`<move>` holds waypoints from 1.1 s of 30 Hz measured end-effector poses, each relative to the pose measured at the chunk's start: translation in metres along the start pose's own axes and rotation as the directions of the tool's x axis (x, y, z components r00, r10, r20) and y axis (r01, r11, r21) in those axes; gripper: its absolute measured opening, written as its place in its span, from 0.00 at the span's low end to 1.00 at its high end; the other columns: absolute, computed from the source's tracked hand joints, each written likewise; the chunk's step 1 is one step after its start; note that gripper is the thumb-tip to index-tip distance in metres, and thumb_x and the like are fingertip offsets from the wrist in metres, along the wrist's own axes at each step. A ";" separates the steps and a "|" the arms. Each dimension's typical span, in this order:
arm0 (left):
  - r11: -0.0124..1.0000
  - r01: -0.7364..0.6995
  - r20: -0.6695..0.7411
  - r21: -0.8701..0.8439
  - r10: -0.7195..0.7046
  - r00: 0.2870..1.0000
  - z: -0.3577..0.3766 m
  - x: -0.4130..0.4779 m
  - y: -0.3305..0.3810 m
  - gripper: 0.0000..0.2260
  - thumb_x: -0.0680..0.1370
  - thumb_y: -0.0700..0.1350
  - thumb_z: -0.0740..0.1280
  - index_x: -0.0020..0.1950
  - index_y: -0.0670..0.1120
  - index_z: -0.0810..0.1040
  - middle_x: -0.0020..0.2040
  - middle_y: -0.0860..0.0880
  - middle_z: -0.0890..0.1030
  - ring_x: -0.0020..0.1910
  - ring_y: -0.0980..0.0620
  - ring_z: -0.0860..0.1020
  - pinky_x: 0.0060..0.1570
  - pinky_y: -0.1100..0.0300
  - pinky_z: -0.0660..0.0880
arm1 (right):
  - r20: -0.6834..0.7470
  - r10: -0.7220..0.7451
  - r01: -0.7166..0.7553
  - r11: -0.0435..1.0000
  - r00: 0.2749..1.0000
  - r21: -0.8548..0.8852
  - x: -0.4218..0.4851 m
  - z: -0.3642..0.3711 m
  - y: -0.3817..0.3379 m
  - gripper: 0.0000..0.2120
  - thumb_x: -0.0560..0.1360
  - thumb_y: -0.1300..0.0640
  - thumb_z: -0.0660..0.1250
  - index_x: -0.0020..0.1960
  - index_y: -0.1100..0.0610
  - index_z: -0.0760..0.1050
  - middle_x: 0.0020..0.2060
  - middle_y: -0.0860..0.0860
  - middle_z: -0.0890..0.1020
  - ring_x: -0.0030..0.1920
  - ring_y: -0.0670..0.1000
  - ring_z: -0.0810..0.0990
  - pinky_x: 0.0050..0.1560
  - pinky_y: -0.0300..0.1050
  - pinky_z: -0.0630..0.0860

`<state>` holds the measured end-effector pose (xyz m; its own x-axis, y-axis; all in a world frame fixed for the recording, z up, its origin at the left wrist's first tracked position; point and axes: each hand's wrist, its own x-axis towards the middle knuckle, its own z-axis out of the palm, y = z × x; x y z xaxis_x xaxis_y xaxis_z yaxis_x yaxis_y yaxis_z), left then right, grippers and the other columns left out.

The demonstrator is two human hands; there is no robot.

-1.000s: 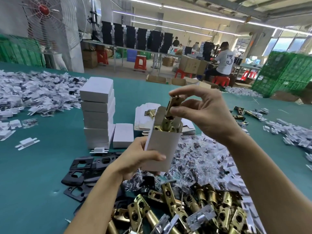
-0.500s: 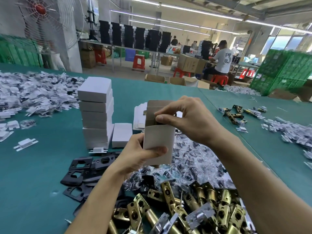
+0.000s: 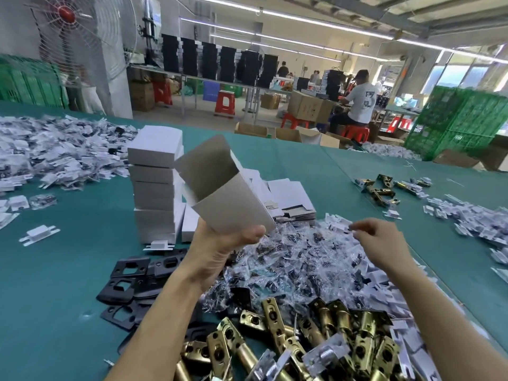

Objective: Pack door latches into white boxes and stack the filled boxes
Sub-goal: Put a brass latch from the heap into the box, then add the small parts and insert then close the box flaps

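Note:
My left hand (image 3: 220,246) grips the bottom of a white box (image 3: 228,196), tilted to the left with its top flap open; the latch inside is hidden. My right hand (image 3: 376,240) reaches into the heap of small clear screw bags (image 3: 297,259) and pinches one small bag at its far edge. A pile of brass door latches (image 3: 288,345) lies at the near edge. To the left of the held box stands a stack of filled white boxes (image 3: 156,188).
Black strike plates (image 3: 129,281) lie left of my left arm. Flat unfolded boxes (image 3: 288,199) are stacked behind the bags. White plastic parts (image 3: 55,155) are heaped at the far left and right. Several loose latches (image 3: 384,188) lie to the right on the green table (image 3: 55,312).
The latch went into the box. My right hand left the box top and dropped right onto the bag heap. My left hand tilted the box to the left with its flap open.

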<state>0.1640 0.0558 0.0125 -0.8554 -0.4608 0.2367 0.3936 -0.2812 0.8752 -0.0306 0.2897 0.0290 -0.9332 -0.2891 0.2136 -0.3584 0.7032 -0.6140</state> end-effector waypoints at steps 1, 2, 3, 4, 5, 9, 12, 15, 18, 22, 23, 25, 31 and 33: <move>1.000 -0.001 0.001 0.010 0.001 1.000 0.001 0.000 0.001 0.30 0.53 0.48 0.87 0.53 0.51 0.83 0.47 0.50 0.85 0.53 0.47 0.84 0.49 0.53 0.82 | 0.030 0.022 -0.020 0.997 0.999 -0.077 -0.001 0.003 0.009 0.15 0.77 0.68 0.60 0.57 0.57 0.82 0.53 0.55 0.84 0.30 0.49 0.76 0.30 0.39 0.72; 1.000 -0.006 0.010 0.029 0.006 1.000 0.001 -0.001 0.001 0.27 0.54 0.47 0.86 0.51 0.53 0.84 0.47 0.50 0.86 0.52 0.47 0.84 0.48 0.52 0.82 | 0.064 0.044 -0.035 0.989 0.997 -0.145 -0.002 0.005 0.016 0.19 0.76 0.70 0.59 0.59 0.56 0.81 0.56 0.55 0.83 0.31 0.48 0.76 0.31 0.39 0.71; 0.999 -0.010 0.020 0.051 0.009 1.000 0.002 -0.001 0.002 0.24 0.56 0.45 0.85 0.49 0.54 0.85 0.46 0.50 0.86 0.51 0.49 0.84 0.47 0.50 0.83 | 0.091 0.068 -0.047 0.975 0.994 -0.217 -0.004 0.007 0.021 0.22 0.74 0.70 0.58 0.62 0.56 0.80 0.58 0.56 0.82 0.34 0.48 0.77 0.34 0.40 0.72; 0.997 -0.012 0.029 0.077 0.010 1.000 0.004 -0.002 0.001 0.21 0.58 0.44 0.84 0.48 0.56 0.86 0.46 0.50 0.86 0.50 0.50 0.84 0.47 0.49 0.83 | 0.105 0.087 -0.052 0.954 0.991 -0.297 -0.005 0.009 0.026 0.24 0.73 0.70 0.58 0.64 0.55 0.78 0.61 0.56 0.80 0.39 0.50 0.79 0.39 0.43 0.74; 0.995 -0.006 0.029 0.099 0.003 1.000 0.007 -0.003 0.001 0.20 0.59 0.44 0.83 0.48 0.56 0.86 0.46 0.50 0.86 0.49 0.50 0.84 0.47 0.49 0.83 | 0.112 0.098 -0.048 0.923 0.989 -0.382 -0.005 0.011 0.031 0.26 0.72 0.69 0.59 0.67 0.54 0.75 0.62 0.57 0.79 0.47 0.54 0.80 0.47 0.47 0.76; 0.989 0.002 0.004 0.145 -0.002 1.000 0.011 -0.004 -0.001 0.16 0.61 0.42 0.83 0.45 0.56 0.87 0.44 0.50 0.86 0.45 0.52 0.84 0.45 0.49 0.84 | 0.158 0.120 -0.016 0.841 0.980 -0.540 -0.003 0.017 0.046 0.30 0.74 0.63 0.64 0.74 0.49 0.64 0.59 0.54 0.81 0.59 0.58 0.78 0.62 0.54 0.73; 0.986 -0.013 0.000 0.166 0.013 1.000 0.013 -0.003 -0.002 0.14 0.61 0.41 0.79 0.44 0.55 0.87 0.43 0.49 0.86 0.43 0.52 0.84 0.42 0.52 0.84 | 0.182 0.125 -0.011 0.849 0.975 -0.528 -0.001 0.018 0.045 0.31 0.73 0.60 0.68 0.74 0.47 0.64 0.50 0.50 0.84 0.49 0.53 0.81 0.54 0.49 0.78; 0.976 -0.025 -0.014 0.215 0.029 0.999 0.015 -0.002 -0.006 0.12 0.60 0.41 0.80 0.43 0.49 0.87 0.41 0.47 0.86 0.41 0.50 0.84 0.38 0.52 0.82 | 0.179 0.145 -0.024 0.837 0.973 -0.546 0.002 0.015 0.040 0.31 0.72 0.58 0.71 0.72 0.49 0.65 0.47 0.51 0.83 0.46 0.53 0.81 0.49 0.48 0.80; 0.954 -0.036 -0.082 0.297 0.063 0.995 0.013 -0.001 -0.011 0.14 0.59 0.43 0.81 0.42 0.42 0.85 0.40 0.43 0.86 0.37 0.48 0.83 0.35 0.52 0.81 | 0.145 0.137 -0.043 0.854 0.980 -0.519 0.003 0.012 0.037 0.32 0.69 0.59 0.74 0.71 0.52 0.68 0.46 0.52 0.83 0.47 0.54 0.79 0.40 0.47 0.77; 0.905 -0.023 -0.169 0.424 0.105 0.980 0.010 0.002 -0.018 0.10 0.62 0.41 0.84 0.37 0.47 0.85 0.35 0.50 0.85 0.32 0.53 0.81 0.32 0.60 0.77 | 0.147 0.151 -0.080 0.911 0.978 -0.405 0.003 0.015 0.041 0.29 0.69 0.64 0.73 0.68 0.60 0.70 0.47 0.54 0.82 0.46 0.54 0.81 0.45 0.54 0.81; 0.897 -0.018 -0.177 0.442 0.107 0.978 0.009 0.002 -0.019 0.11 0.62 0.41 0.84 0.38 0.49 0.85 0.35 0.51 0.85 0.33 0.54 0.81 0.32 0.61 0.77 | 0.162 0.174 -0.096 0.910 0.971 -0.402 0.004 0.015 0.042 0.27 0.70 0.63 0.73 0.67 0.62 0.71 0.46 0.55 0.82 0.45 0.54 0.81 0.46 0.55 0.82; 0.890 -0.020 -0.170 0.455 0.109 0.979 0.009 0.003 -0.020 0.12 0.62 0.41 0.84 0.39 0.52 0.85 0.35 0.51 0.85 0.34 0.54 0.81 0.34 0.60 0.77 | 0.199 0.211 -0.116 0.908 0.957 -0.403 0.006 0.015 0.040 0.27 0.70 0.63 0.73 0.67 0.61 0.71 0.51 0.57 0.82 0.45 0.53 0.82 0.46 0.53 0.82; 0.863 -0.054 -0.152 0.502 0.150 0.977 0.010 0.001 -0.019 0.12 0.62 0.42 0.84 0.37 0.56 0.85 0.36 0.54 0.85 0.36 0.57 0.81 0.34 0.62 0.78 | 0.191 0.221 -0.169 0.952 0.956 -0.256 0.007 0.015 0.036 0.38 0.66 0.71 0.75 0.73 0.59 0.67 0.57 0.58 0.79 0.36 0.46 0.77 0.29 0.39 0.71; 0.839 -0.039 -0.172 0.543 0.156 0.973 0.010 0.001 -0.020 0.13 0.62 0.42 0.84 0.33 0.58 0.84 0.35 0.58 0.84 0.34 0.61 0.80 0.32 0.67 0.75 | 0.168 0.226 -0.176 0.947 0.960 -0.268 0.007 0.015 0.037 0.36 0.66 0.71 0.75 0.71 0.60 0.70 0.61 0.60 0.79 0.35 0.44 0.75 0.29 0.38 0.69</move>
<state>0.1520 0.0691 -0.0004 -0.7124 -0.6371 0.2944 0.1805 0.2390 0.9541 -0.0505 0.3041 -0.0034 -0.9718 -0.2279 -0.0613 -0.1828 0.8911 -0.4154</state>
